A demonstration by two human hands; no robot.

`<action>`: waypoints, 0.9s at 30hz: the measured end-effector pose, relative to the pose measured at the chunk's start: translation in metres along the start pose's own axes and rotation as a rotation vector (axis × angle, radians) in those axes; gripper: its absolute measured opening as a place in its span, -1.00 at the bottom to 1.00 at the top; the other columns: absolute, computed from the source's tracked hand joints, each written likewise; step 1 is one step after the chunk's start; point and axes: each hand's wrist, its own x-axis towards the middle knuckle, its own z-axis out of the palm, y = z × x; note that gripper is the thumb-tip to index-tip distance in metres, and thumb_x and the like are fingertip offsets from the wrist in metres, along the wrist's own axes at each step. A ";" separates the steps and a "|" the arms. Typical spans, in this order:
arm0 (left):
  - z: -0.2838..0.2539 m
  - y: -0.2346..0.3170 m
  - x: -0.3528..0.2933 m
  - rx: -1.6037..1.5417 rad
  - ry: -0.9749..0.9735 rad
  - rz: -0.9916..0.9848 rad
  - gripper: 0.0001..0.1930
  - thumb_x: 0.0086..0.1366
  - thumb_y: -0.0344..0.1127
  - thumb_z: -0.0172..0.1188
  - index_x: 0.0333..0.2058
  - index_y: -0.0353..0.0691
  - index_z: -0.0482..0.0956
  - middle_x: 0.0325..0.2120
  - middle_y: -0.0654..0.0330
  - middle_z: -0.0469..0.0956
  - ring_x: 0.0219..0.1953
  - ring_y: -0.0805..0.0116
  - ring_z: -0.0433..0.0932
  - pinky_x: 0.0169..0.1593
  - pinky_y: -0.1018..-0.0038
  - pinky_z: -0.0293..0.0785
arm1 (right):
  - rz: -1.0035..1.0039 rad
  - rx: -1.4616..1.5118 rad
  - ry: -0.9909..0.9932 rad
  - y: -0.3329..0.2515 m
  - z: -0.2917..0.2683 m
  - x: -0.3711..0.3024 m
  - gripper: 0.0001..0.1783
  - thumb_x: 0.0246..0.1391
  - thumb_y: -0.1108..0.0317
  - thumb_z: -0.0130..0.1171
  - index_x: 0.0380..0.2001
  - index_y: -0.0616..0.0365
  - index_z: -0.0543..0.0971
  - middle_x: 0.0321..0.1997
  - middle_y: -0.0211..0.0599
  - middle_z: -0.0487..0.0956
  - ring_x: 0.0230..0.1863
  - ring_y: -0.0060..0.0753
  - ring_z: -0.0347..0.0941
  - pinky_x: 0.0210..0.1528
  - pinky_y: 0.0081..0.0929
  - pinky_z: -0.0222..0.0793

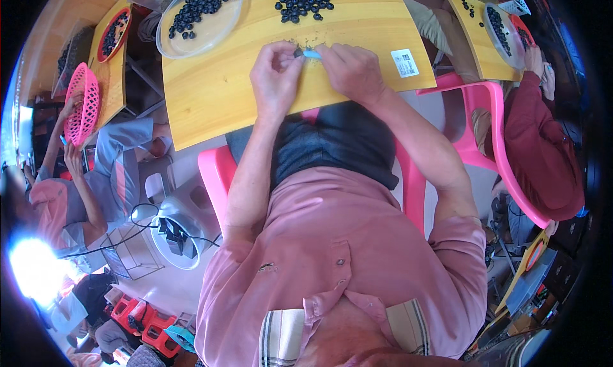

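My left hand (276,74) is closed in a pinch on a small dark piece (298,52), much like the black round pieces on the table. Closed round a small light blue tool (311,54), my right hand (353,72) meets the piece from the right. The tool's tip is too small to make out. Both hands are over the near part of the yellow wooden table (217,99). Fine dark crumbs lie just beyond them. Farther back is a loose heap of black round pieces (301,3); a clear round tray (167,45) at the left holds many more.
A white label (404,63) is stuck on the table's right side. At the left, a person holds a pink basket (82,105). Another person in dark red (536,143) works at the right table, beside a pink chair (501,130). A white bin (182,255) stands left of my chair.
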 end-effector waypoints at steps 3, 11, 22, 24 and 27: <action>0.000 0.002 0.000 -0.119 0.008 -0.047 -0.72 0.28 -0.61 0.40 -0.09 -0.30 0.54 -0.30 0.26 0.62 -0.27 0.58 0.59 -0.17 0.62 0.55 | 0.000 0.012 0.023 0.000 0.002 -0.001 -0.88 0.16 0.39 0.23 -0.23 0.10 0.64 -0.54 -0.36 0.44 -0.55 -0.32 0.52 -0.54 -0.34 0.40; -0.003 -0.003 -0.003 -0.083 0.024 -0.026 -0.74 0.28 -0.63 0.40 -0.16 -0.28 0.51 -0.30 0.27 0.62 -0.27 0.60 0.59 -0.18 0.64 0.54 | 0.153 -0.037 -0.099 0.005 0.007 -0.005 -0.92 0.16 0.38 0.18 -0.28 0.08 0.59 -0.47 -0.32 0.56 -0.47 -0.27 0.65 -0.47 -0.31 0.55; -0.008 0.003 0.002 0.061 0.025 0.124 -0.75 0.25 -0.54 0.43 -0.08 -0.34 0.73 -0.21 0.17 0.61 -0.24 0.45 0.60 -0.11 0.54 0.56 | 0.161 -0.010 -0.071 0.008 0.010 0.003 -0.97 0.18 0.39 0.20 -0.32 0.05 0.60 -0.48 -0.34 0.56 -0.48 -0.22 0.65 -0.48 -0.24 0.55; -0.005 0.002 0.002 0.064 0.035 0.147 -0.78 0.25 -0.54 0.43 -0.12 -0.34 0.75 -0.23 0.16 0.61 -0.28 0.44 0.59 -0.13 0.55 0.54 | 0.160 0.004 -0.054 0.008 0.009 -0.001 -0.97 0.19 0.39 0.20 -0.31 0.04 0.60 -0.48 -0.34 0.56 -0.48 -0.22 0.64 -0.48 -0.24 0.54; -0.007 0.004 0.000 0.015 0.036 0.129 -0.79 0.24 -0.54 0.43 -0.13 -0.32 0.75 -0.26 0.16 0.62 -0.27 0.44 0.60 -0.16 0.55 0.53 | 0.161 0.020 -0.038 0.008 0.008 -0.003 -0.96 0.20 0.38 0.20 -0.30 0.04 0.60 -0.48 -0.35 0.56 -0.48 -0.22 0.64 -0.48 -0.23 0.54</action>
